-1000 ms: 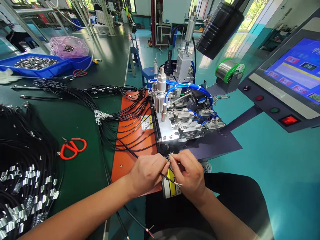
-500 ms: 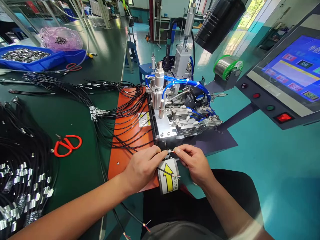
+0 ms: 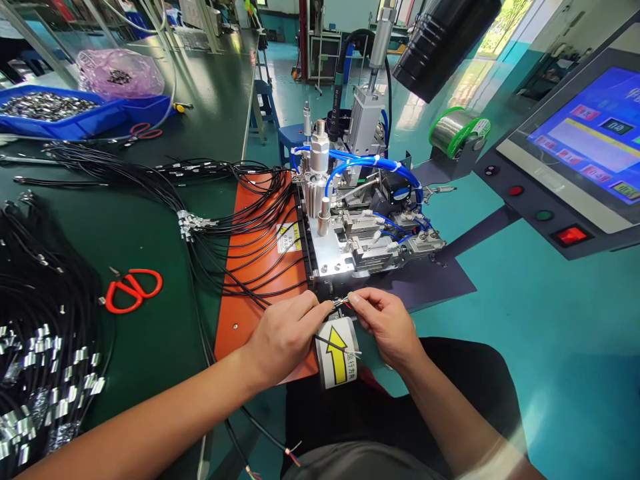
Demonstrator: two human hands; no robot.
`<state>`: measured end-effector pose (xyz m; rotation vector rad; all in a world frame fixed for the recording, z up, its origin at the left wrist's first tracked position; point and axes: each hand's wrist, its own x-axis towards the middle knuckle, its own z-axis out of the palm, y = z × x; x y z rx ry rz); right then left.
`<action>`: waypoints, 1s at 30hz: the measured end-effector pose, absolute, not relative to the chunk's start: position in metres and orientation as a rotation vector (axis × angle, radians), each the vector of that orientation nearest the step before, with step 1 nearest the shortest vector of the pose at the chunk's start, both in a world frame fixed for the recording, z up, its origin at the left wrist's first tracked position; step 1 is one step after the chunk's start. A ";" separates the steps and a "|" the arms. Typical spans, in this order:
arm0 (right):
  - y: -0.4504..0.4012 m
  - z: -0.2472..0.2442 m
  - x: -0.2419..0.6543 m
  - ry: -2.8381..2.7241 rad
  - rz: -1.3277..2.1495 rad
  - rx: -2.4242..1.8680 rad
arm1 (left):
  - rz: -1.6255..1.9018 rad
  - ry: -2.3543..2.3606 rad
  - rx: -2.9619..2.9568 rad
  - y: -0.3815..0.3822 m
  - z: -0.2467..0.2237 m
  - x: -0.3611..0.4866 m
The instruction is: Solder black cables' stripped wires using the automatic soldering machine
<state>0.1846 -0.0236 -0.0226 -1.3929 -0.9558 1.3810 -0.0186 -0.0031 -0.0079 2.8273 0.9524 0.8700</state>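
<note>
At the front end of the machine (image 3: 340, 260), both hands meet over a cable's stripped end with thin wires (image 3: 341, 302). My left hand (image 3: 287, 327) is closed round the black cable, thumb and index finger pinching near the wires; most of the cable in it is hidden. My right hand (image 3: 385, 323) pinches the wire tips from the other side, red and pale strands showing between the fingertips. A second black cable end (image 3: 336, 344) with bare tips sticks out below my left hand, over a white label with a yellow arrow (image 3: 337, 363).
Several black cables (image 3: 260, 267) run across the orange plate (image 3: 233, 320) into the machine's side. Red-handled scissors (image 3: 133, 291) and a cable pile (image 3: 45, 347) lie on the left. A solder spool (image 3: 459, 132) and a screen panel (image 3: 590, 153) stand at the right.
More of the wires now shows fanned between my fingertips, with pale strands beside the red one. Both hands have stayed in nearly the same place; the view has shifted slightly.
</note>
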 end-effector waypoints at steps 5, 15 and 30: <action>-0.023 -0.027 0.184 -0.968 1.374 -1.396 | 0.911 0.976 2.862 -0.003 -0.009 -0.018; -0.022 -0.030 0.179 -1.042 1.235 -1.445 | 0.863 1.006 2.881 -0.002 -0.011 -0.018; -0.025 -0.036 0.176 -1.029 1.198 -1.479 | 0.865 1.019 2.878 -0.002 -0.008 -0.016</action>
